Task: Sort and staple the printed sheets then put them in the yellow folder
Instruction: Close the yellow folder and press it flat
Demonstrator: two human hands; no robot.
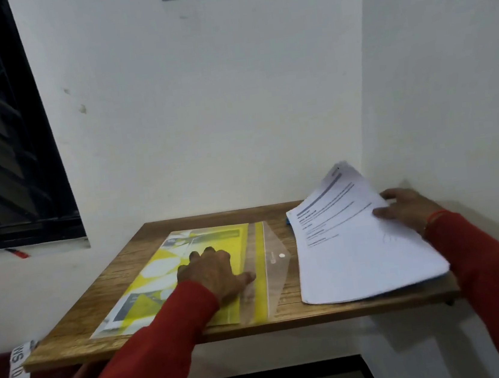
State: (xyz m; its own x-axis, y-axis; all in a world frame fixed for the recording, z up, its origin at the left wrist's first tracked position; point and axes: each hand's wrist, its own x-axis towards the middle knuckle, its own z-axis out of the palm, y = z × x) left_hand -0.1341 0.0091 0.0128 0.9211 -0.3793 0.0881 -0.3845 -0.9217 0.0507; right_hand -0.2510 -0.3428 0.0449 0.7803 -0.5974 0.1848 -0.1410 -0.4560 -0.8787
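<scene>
Left hand [213,272] flat, pinning translucent yellow plastic folder [171,280]; right hand [407,207] grips white printed sheets [353,248] (stapler unseen). Next: slide sheets in.

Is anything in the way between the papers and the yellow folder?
Nothing visible lies between them, only bare wooden table. The right hand grips the printed sheets, and the yellow folder lies beside them with its clear flap open toward the sheets. The left hand rests flat on the folder.
</scene>
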